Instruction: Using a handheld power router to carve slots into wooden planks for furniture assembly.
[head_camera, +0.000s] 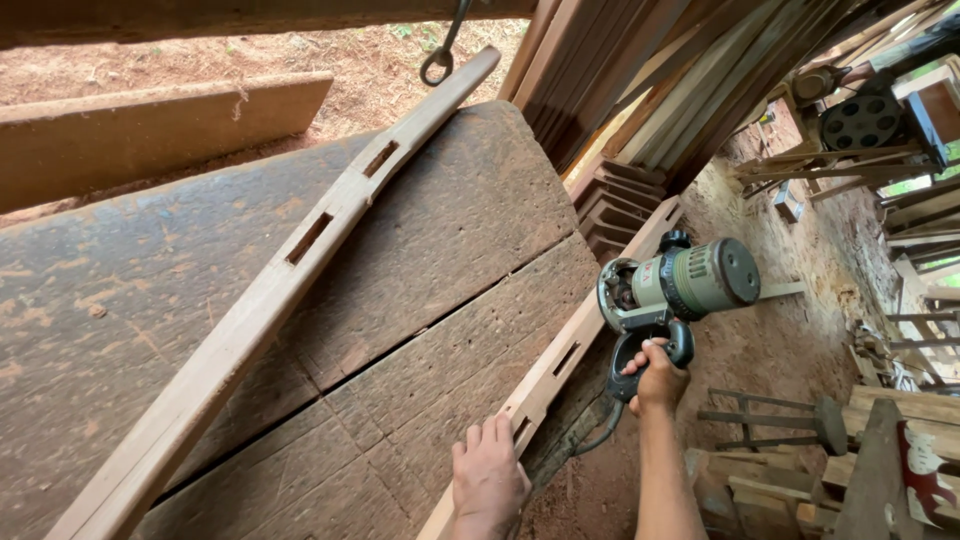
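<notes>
The setting was an open-sided woodworking shed with a reddish dirt floor (790, 300), and a broad workbench of dark, weathered planks (400, 330) filled the left and centre of the view.

The right hand (658, 378) was closed around the black handle of a grey-green electric router with a round metal base (675, 285). The tool was held in the air just off the right edge of the bench, with its base facing left toward the bench edge and its motor housing pointing right. A dark power cord (600, 435) hung from the handle down along the side of the bench.

The left hand (487, 478) lay palm down, fingers extended and not gripping, at the near right edge of the bench. Its fingertips rested against a pale, narrow timber rail with rectangular mortise slots (560, 365), which ran along the right edge of the bench from near to far. The router's base was close beside the far part of this rail; contact could not be confirmed.

A second, longer pale timber piece with two mortise slots (290, 270) lay diagonally across the bench top, from the near left to the far centre. A metal hook (440, 62) hung above its far end. Long boards (660, 90) leaned in a stack at the far right. Wooden offcuts and frames (800, 460) lay on the floor at the near right.
</notes>
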